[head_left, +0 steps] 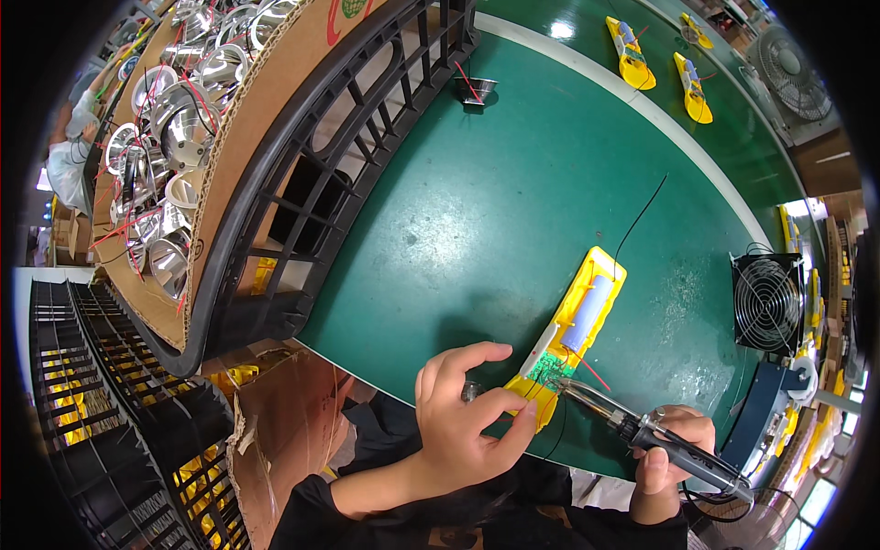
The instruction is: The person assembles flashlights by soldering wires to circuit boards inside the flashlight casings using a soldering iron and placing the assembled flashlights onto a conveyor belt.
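Observation:
A yellow plastic casing [596, 266] lies slanted on the green bench, open side up. Inside it are a light purple cylindrical battery [588, 312] and a small green circuit board [552, 368]. My left hand [467, 408] is at the casing's lower end, thumb and index finger pinched together over its edge; what they grip is too small to make out. In my right hand [674, 449] is a soldering iron [632, 423], its tip at the board. A black wire [642, 215] stretches from the casing's far end, and a short red wire [594, 372] sticks out beside the board.
On the left, a black plastic crate [266, 197] borders the bench, beside a cardboard box [247, 119] of shiny metal reflector cups [188, 119]. A small dark part [476, 90] sits at the back. A black fan [767, 302] stands right. More yellow casings [631, 53] lie beyond the pale strip.

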Demonstrator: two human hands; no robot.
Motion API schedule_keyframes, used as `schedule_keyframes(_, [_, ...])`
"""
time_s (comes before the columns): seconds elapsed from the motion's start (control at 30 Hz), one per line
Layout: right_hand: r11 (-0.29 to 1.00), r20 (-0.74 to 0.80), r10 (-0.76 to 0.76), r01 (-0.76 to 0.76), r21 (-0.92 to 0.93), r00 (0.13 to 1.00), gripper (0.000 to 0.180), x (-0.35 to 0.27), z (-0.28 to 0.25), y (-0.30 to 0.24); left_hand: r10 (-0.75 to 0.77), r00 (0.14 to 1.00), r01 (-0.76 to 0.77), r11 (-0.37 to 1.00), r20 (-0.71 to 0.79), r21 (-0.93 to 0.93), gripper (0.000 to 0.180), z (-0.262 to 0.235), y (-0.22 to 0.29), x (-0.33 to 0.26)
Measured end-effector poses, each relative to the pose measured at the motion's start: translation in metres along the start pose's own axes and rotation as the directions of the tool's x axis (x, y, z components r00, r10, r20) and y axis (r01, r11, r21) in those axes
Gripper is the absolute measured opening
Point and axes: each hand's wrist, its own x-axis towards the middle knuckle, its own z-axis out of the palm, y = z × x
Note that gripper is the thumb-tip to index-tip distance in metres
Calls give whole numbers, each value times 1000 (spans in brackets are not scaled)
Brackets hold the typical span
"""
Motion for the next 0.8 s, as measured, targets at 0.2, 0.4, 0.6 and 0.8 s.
schedule_keyframes(0.2, [1000,-76,2,-1,14,997,32,-2,2,0,0,1000,0,1000,-5,-13,7,0,-1,0])
schedule_keyframes(0.4, [1000,-22,14,-13,18,1000,32,-3,0,2,5,1000,-5,1000,-13,-10,8,1,-2,-1])
schedule_keyframes(0.6, [1000,-79,6,-6,7,997,31,-4,3,0,12,1000,-12,1000,-21,-7,8,2,-2,-1])
schedule_keyframes(0.8, [1000,-91,10,-8,15,996,31,-1,4,0,-9,1000,9,1000,-17,-20,8,2,-1,-2])
